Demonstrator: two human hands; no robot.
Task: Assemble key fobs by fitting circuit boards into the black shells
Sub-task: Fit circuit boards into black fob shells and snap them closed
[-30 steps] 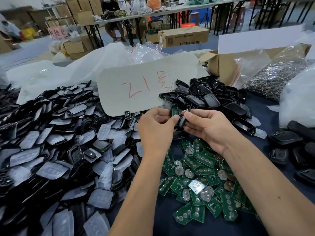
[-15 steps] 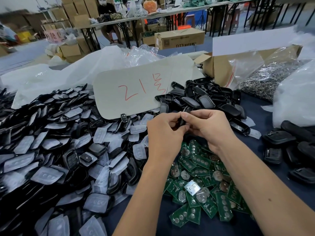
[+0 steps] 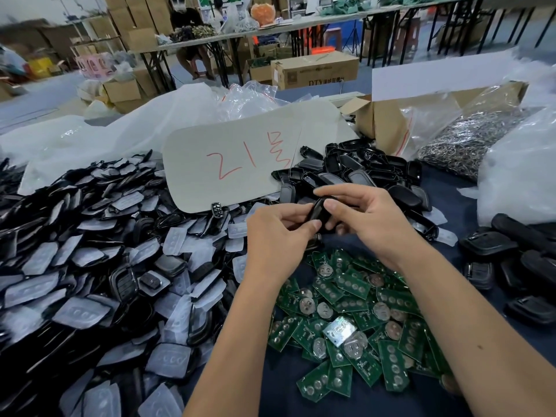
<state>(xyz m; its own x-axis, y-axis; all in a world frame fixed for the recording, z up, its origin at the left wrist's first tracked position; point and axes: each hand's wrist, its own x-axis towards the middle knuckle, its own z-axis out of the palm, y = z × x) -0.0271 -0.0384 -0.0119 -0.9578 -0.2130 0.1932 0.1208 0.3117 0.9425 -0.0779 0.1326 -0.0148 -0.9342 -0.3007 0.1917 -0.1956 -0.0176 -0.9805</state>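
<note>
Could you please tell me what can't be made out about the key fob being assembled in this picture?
Head view only:
- Black shell: its inside faces away, and the left hand and right hand cover its ends, so whether a circuit board sits inside cannot be told.
- Circuit board pile: both forearms cross it, hiding part.
- Print on the cardboard box behind: too small and blurred.

Setting: small-parts assembly workshop or factory floor. Near table (image 3: 301, 398) holds bulk heaps: black shells (image 3: 361, 170) far centre, green circuit boards (image 3: 346, 320) near right, clear button pads (image 3: 81, 311) left. Cardboard sign (image 3: 240, 164) bears a red handwritten mark. Far: folding tables (image 3: 270, 28), stacked cartons (image 3: 135, 19), seated worker (image 3: 192, 40).
</note>
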